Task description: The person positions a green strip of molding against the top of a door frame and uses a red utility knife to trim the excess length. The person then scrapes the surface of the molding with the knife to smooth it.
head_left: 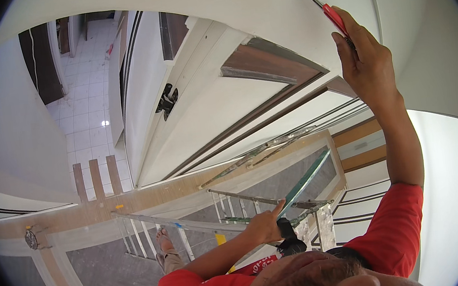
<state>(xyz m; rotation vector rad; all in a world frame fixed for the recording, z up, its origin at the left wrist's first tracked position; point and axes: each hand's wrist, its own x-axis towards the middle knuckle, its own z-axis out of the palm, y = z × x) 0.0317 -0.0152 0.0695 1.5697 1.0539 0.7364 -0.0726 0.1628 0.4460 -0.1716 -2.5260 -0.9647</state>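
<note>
My right hand (367, 64) is raised at the upper right, fingers closed round the red handle of what looks like a putty knife (333, 19). Its narrow metal blade is seen nearly edge-on and points up and left against the white surface (276, 4). Lower down, near the middle, my left hand (264, 226) is closed at the near end of a long, flat green strip (306, 182), with one finger along it. The strip slants up and right; the hand partly hides its grip. Its exact kind is unclear.
Below stands a metal stepladder (186, 242), with a bare foot (164, 240) on or beside it. A white door (201, 90) with a black handle is at the centre left. Wooden strips (96, 179) lie by the white-tiled floor (88, 102). A round metal fixture (31, 238) is at the far left.
</note>
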